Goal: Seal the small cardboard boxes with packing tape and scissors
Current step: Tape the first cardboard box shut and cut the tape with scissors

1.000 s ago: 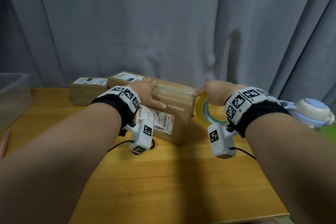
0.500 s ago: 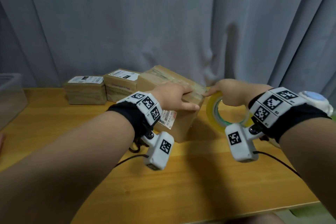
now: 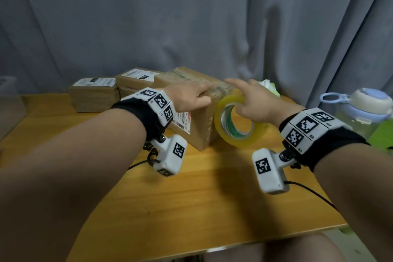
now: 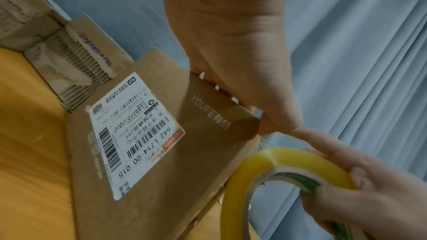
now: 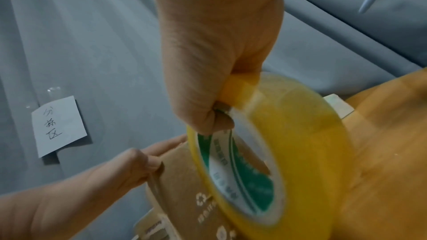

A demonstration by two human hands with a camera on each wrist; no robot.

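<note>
Head view: the tape roll had swung down beside the box end, with the box turned under the left hand.

Nearest, the right hand (image 3: 253, 100) gripped the yellow tape roll (image 3: 236, 121) through its core, forefinger stretched to the box top; half a second earlier the roll had sat higher and further right of the cardboard box (image 3: 197, 125). The left hand (image 3: 189, 97) lay on the box's top edge, fingers curled over it, thumb on the near face, where it had been before. Beyond the left hand stood two smaller boxes (image 3: 95, 93); right of the right hand, a water bottle (image 3: 365, 110). I judged the strip laid and needing cutting. No scissors showed.
</note>
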